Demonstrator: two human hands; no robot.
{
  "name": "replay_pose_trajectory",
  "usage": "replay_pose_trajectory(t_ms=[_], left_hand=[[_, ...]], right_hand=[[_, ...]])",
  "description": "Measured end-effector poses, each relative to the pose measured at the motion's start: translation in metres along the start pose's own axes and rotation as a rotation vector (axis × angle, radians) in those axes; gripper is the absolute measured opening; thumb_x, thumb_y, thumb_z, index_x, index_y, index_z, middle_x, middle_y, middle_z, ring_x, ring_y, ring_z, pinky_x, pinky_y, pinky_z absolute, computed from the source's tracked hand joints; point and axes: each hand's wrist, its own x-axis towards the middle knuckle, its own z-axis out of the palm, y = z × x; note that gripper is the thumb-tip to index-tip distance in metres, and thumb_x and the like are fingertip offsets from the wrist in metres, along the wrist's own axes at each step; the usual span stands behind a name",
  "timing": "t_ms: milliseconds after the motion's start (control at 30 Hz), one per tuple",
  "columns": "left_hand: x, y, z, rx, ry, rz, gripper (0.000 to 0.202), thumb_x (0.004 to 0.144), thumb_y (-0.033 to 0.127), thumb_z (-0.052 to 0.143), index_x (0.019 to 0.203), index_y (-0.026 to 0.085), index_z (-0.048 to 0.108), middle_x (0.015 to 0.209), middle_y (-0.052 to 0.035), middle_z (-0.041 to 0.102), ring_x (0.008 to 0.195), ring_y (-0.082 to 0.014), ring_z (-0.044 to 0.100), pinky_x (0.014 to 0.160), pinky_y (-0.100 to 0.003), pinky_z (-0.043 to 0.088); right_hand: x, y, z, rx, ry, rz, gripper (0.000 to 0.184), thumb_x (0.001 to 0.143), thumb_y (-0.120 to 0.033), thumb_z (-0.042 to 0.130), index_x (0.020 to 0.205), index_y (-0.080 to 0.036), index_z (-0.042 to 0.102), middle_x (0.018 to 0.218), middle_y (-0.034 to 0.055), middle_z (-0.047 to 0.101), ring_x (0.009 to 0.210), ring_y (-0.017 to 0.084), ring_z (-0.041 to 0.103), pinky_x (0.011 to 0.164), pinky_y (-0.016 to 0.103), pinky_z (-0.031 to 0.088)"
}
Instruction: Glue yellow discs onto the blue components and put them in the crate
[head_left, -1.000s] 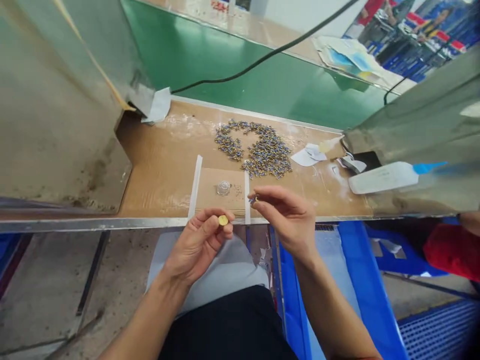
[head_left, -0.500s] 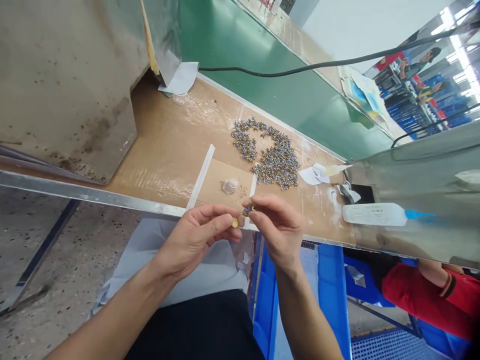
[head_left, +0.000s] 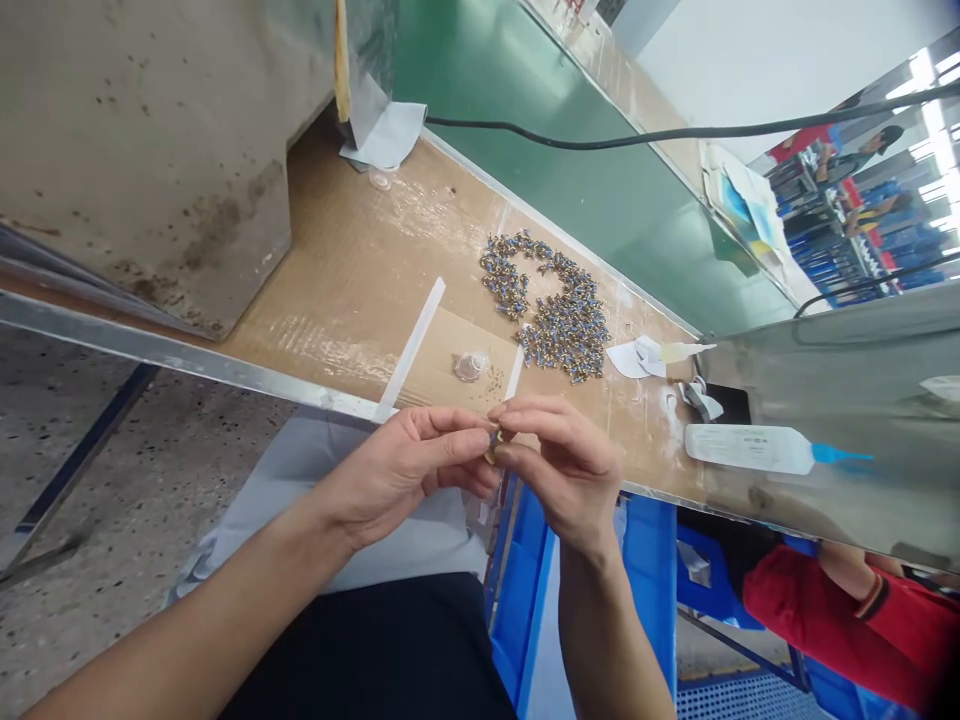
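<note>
Brass piece point(head_left: 493, 447) sits pinched where both hands meet, mostly hidden by the fingertips. The left hand point(head_left: 405, 470) closes thumb and forefinger on it from one side. The right hand point(head_left: 564, 462) clamps it from the other, fingers curled tight. Just beyond the grip lies a clear cap point(head_left: 471, 366), and farther beyond is a pile of blue-and-brass parts point(head_left: 555, 310) on the cardboard bench point(head_left: 352, 270).

Blue-and-gold parts pile point(head_left: 551, 310), green belt point(head_left: 525, 110)
</note>
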Motion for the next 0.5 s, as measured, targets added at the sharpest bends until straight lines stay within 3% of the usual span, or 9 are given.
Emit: replay_pose_trajectory(t_ms=[233,400,500], left_hand=[[-0.005,-0.004,-0.005,-0.022,0.001,-0.011,0.026,0.092,0.039,0.105,0.1,0.016,0.095,0.086,-0.0061,0.089,0.074,-0.0128,0.083,0.077,-0.02,0.07],[-0.011,-0.001,-0.008,-0.018,0.176,0.1,0.025,0.088,0.036,0.108,0.104,0.022,0.095,0.094,-0.0051,0.091,0.082,-0.0172,0.088,0.083,-0.024,0.074],[-0.014,0.004,-0.016,0.007,0.262,0.178,0.025,0.086,0.037,0.109,0.101,0.021,0.096,0.095,-0.0063,0.091,0.087,-0.0175,0.087,0.089,-0.023,0.073]], right_hand=[[0.012,-0.003,-0.01,-0.007,-0.114,-0.005,0.02,0.103,-0.02,0.091,0.118,-0.034,0.092,0.108,0.0019,0.087,0.096,0.019,0.085,0.084,0.033,0.071],[0.026,0.01,-0.001,-0.173,0.157,-0.02,0.018,0.104,-0.016,0.087,0.111,-0.032,0.091,0.108,0.0013,0.087,0.103,0.019,0.083,0.093,0.036,0.07],[0.034,0.024,0.006,-0.292,0.219,-0.053,0.021,0.106,-0.013,0.082,0.115,-0.032,0.09,0.113,0.0013,0.086,0.108,0.02,0.083,0.096,0.037,0.069]])
